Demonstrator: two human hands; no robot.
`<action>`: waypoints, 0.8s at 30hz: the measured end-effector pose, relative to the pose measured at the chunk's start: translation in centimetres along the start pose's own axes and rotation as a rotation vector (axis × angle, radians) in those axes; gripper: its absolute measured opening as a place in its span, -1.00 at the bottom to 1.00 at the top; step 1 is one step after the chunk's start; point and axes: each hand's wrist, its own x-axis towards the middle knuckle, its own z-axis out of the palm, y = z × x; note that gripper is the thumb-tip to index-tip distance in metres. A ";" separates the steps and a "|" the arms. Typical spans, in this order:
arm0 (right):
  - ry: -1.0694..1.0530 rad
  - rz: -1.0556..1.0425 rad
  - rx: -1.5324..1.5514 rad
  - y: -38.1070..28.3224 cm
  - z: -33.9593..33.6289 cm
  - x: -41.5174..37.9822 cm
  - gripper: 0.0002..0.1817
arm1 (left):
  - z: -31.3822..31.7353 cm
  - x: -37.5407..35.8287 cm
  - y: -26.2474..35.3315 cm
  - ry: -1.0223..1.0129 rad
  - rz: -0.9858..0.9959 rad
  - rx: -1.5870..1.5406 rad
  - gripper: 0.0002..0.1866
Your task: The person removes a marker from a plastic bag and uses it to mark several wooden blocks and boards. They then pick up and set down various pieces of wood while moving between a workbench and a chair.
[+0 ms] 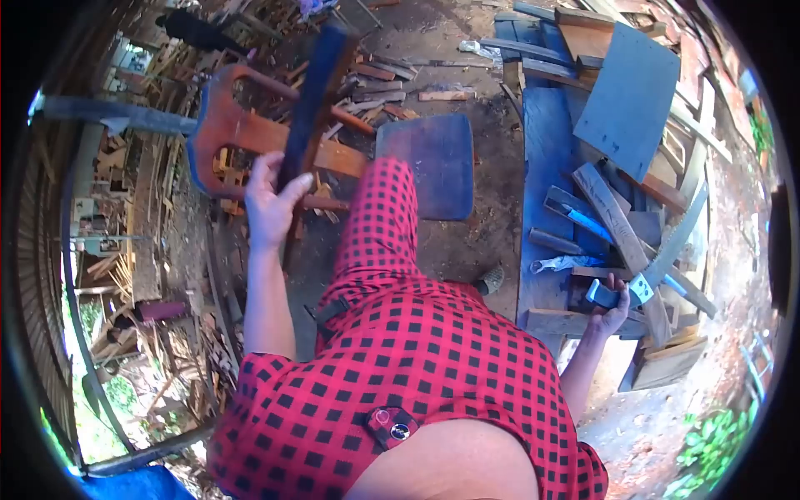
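My left hand (273, 200) is closed round a long dark strip of wood (315, 104), raised upright in front of the wooden chair. The strip is slightly blurred. Out at the right, my right hand (611, 310) grips the handle of a handsaw (679, 233), its fingers curled through the grip. The saw's toothed blade points up and away from me, over the wood pieces on the bench. Below the saw lies a weathered wooden board (612, 208), set at a slant.
The wooden chair (425, 167) stands ahead, my leg against its seat. A blue-grey workbench (546, 137) at the right carries offcuts, a flat grey panel (635, 96) and a crumpled plastic bag (563, 263). Scrap wood (379, 83) litters the ground ahead and left.
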 end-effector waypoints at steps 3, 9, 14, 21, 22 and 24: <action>0.006 -0.007 -0.044 -0.3 0.5 -0.4 -0.63 | -1.2 1.0 2.1 0.067 0.149 -0.027 -0.58; -0.031 0.011 0.036 -0.4 -0.1 0.2 -0.66 | -2.8 4.7 3.3 0.105 0.354 -0.130 -0.55; -0.128 0.116 0.133 -1.0 -1.1 0.7 -0.66 | 1.5 12.2 2.3 0.002 0.381 -0.295 -0.54; -0.102 -0.127 0.115 -5.5 2.6 -2.6 -0.66 | 13.4 22.3 -9.9 -0.269 0.395 -0.083 -0.60; -0.197 -0.163 0.113 -6.4 2.8 -3.1 -0.67 | 14.9 22.9 -12.0 -0.310 0.389 0.034 -0.57; -0.335 -0.218 0.114 -7.9 2.5 -3.7 -0.64 | 17.3 24.1 -16.1 -0.423 0.351 0.220 -0.53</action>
